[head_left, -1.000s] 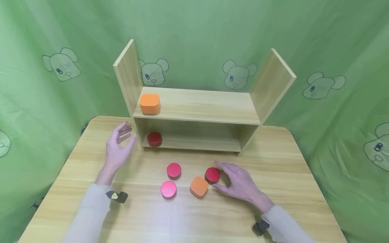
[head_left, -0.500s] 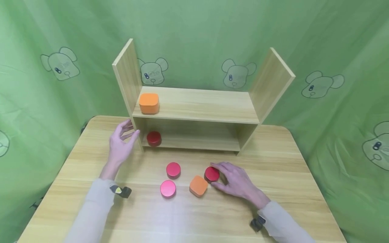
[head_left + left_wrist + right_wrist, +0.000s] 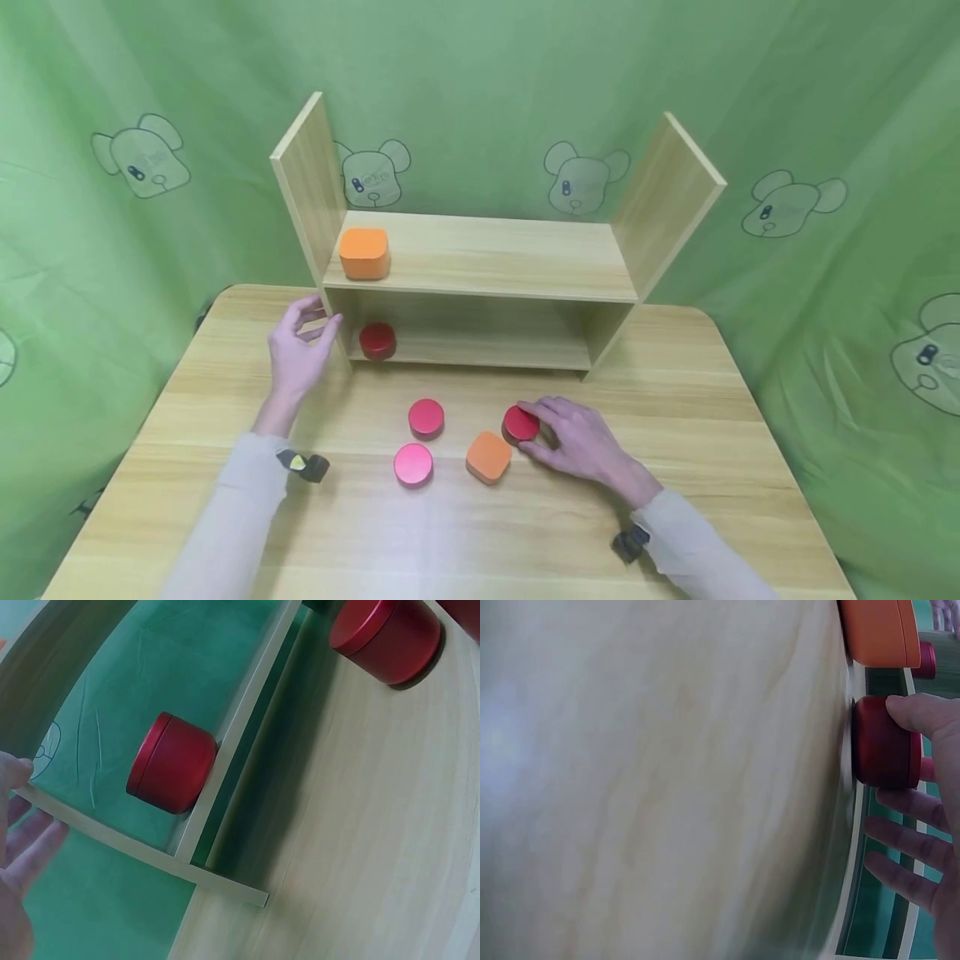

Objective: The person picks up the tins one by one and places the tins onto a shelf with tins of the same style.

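Observation:
My left hand grips the left side panel of a wooden shelf unit, thumb on one face and fingers on the other. On the table, my right hand pinches a round red lidded tin between thumb and index finger; its other fingers are spread in the right wrist view. Just left of that tin is an orange rounded-square tin. Two more red tins, one farther back and one nearer, stand to the left.
Another orange tin sits at the left end of the upper shelf. Below it, a red tin stands on the lower shelf near the left panel. A green curtain hangs behind the wooden table.
My left hand has moved right onto the side panel. My right thumb and index finger have come against the red tin, which has shifted slightly away from the orange one.

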Motion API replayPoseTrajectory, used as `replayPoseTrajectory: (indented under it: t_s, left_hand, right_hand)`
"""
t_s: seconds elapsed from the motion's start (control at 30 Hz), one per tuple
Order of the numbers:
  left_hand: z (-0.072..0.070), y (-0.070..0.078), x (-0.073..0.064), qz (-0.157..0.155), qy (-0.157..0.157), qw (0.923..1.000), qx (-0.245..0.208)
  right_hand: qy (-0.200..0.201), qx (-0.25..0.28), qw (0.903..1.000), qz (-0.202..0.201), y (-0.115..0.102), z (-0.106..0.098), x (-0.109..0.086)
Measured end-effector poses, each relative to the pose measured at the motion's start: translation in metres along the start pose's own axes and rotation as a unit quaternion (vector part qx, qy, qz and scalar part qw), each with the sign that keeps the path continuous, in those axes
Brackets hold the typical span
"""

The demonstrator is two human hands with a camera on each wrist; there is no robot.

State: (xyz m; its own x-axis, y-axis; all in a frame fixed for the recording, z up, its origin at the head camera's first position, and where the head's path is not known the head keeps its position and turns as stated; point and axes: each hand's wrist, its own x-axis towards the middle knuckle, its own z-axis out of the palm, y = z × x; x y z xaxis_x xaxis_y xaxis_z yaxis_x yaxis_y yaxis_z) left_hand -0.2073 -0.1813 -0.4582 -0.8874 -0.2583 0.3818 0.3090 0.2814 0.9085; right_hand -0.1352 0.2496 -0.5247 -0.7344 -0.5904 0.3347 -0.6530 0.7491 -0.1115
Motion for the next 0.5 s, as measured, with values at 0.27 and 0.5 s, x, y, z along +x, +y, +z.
replayPoseTrajectory:
  t_s: [0.27, 0.5]
  left_hand:
    - [0.0, -0.003, 0.002, 0.015, 0.003, 0.9999, 0.001]
    - [0.0, -0.005, 0.003, 0.019, -0.004, 0.9998, 0.009]
  right_hand:
    - [-0.008, -0.003, 0.9999, 0.005, -0.004, 0.002, 0.008]
    - [-0.01, -0.007, 0.9999, 0.004, -0.008, 0.005, 0.015]
